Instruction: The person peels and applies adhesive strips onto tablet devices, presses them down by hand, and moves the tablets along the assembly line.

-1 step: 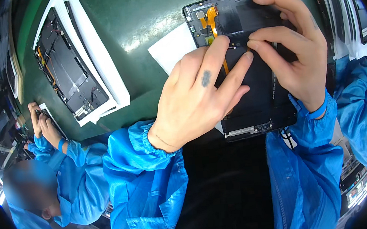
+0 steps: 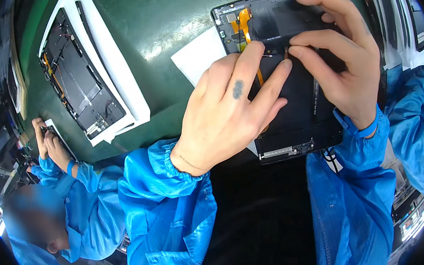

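Note:
An opened black tablet-like device [image 2: 300,121] lies on the bench before me, its inside facing up. An orange flex cable [image 2: 245,22] runs down its left part. My left hand [image 2: 229,97] rests over the device's left side, fingers spread, two fingertips touching the black surface near the middle. Beside them, the thumb and forefinger of my right hand [image 2: 342,58] are pinched together. A small brownish sliver [image 2: 286,51] shows at these fingertips; its kind is unclear. Another finger of my right hand reaches the device's top edge.
On the left, a similar opened device [image 2: 71,77] lies on a white stack [image 2: 137,101] on the green bench [image 2: 160,15]. White paper [image 2: 194,57] sticks out under my device. Stacked sheets [image 2: 390,18] stand at right. A co-worker in blue [image 2: 97,210] handles something at left; another blue sleeve [image 2: 415,123] is at right.
The pinching fingertips of my right hand have moved very slightly right, and more of the small brownish sliver shows. My left hand stays in place.

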Demonstrator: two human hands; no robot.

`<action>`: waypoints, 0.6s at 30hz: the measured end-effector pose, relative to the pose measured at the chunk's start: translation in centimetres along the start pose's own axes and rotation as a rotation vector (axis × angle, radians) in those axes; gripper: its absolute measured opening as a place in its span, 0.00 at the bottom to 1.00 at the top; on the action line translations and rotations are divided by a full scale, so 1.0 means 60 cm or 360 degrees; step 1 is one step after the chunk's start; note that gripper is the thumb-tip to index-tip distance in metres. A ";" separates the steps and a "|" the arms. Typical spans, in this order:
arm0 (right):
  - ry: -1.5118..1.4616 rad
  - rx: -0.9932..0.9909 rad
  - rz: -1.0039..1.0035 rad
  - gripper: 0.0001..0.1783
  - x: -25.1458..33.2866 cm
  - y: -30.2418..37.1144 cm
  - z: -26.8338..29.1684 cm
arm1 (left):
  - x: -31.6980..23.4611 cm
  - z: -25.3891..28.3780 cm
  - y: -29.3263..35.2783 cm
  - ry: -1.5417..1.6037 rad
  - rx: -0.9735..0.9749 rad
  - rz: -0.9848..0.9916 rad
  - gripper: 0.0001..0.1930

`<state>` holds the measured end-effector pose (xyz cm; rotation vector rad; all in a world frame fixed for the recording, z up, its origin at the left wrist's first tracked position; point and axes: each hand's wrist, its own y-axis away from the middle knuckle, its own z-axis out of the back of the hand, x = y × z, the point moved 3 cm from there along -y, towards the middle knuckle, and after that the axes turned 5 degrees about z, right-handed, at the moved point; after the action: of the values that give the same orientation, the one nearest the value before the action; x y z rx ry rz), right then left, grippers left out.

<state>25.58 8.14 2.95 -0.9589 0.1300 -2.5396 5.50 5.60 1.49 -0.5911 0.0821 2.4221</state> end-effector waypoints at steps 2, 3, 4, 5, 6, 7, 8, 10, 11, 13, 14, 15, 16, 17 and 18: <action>0.0074 -0.0046 0.0024 0.10 -0.004 0.005 0.016 | 0.002 0.002 -0.003 -0.0037 -0.0020 0.0006 0.30; 0.0147 -0.0096 0.0030 0.12 -0.006 0.011 0.026 | 0.003 0.004 -0.004 -0.0031 0.0008 0.0017 0.31; 0.0201 -0.0109 -0.0018 0.13 -0.011 0.020 0.032 | 0.003 0.005 -0.004 -0.0026 0.0036 0.0028 0.31; 0.0229 -0.0116 -0.0068 0.13 -0.016 0.027 0.034 | 0.004 0.006 -0.004 -0.0034 0.0023 0.0034 0.31; 0.0202 -0.0090 -0.0150 0.14 -0.015 0.028 0.031 | 0.004 0.005 -0.005 -0.0028 0.0028 0.0043 0.31; 0.0174 -0.0066 -0.0231 0.14 -0.015 0.030 0.027 | 0.005 0.003 -0.006 -0.0022 0.0033 0.0052 0.31; 0.0173 -0.0086 -0.0183 0.14 -0.015 0.032 0.022 | 0.006 0.002 -0.006 -0.0028 0.0024 0.0049 0.31; 0.0228 -0.0197 -0.0051 0.12 -0.015 0.031 0.006 | 0.013 0.000 -0.002 -0.0002 -0.0005 0.0028 0.30; 0.0233 -0.0204 -0.0043 0.12 -0.021 0.029 0.003 | 0.016 -0.003 -0.002 -0.0006 -0.0014 0.0024 0.30; 0.0229 -0.0173 0.0002 0.10 -0.027 0.026 -0.002 | 0.022 -0.008 -0.002 -0.0040 -0.0047 0.0020 0.30; 0.0028 -0.0131 -0.0246 0.09 -0.021 0.027 -0.003 | 0.022 -0.008 -0.001 0.0009 -0.0080 0.0040 0.28; 0.0026 -0.0128 -0.0230 0.09 -0.013 0.031 0.002 | 0.019 -0.006 0.003 0.0002 -0.0091 0.0050 0.28; 0.0043 -0.0145 -0.0129 0.08 -0.003 0.036 0.008 | 0.015 0.000 0.012 0.0034 -0.0224 0.0044 0.26; 0.0060 -0.0159 -0.0030 0.07 0.009 0.041 0.015 | 0.008 0.006 0.023 0.0068 -0.0356 0.0038 0.24; 0.0249 -0.0189 0.0192 0.08 0.034 0.044 0.029 | -0.005 0.021 0.043 0.0420 -0.0477 0.0066 0.18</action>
<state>26.24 4.98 4.90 -0.7694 0.3774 -2.5152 3.67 3.60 2.55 -1.0522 -0.1630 2.4004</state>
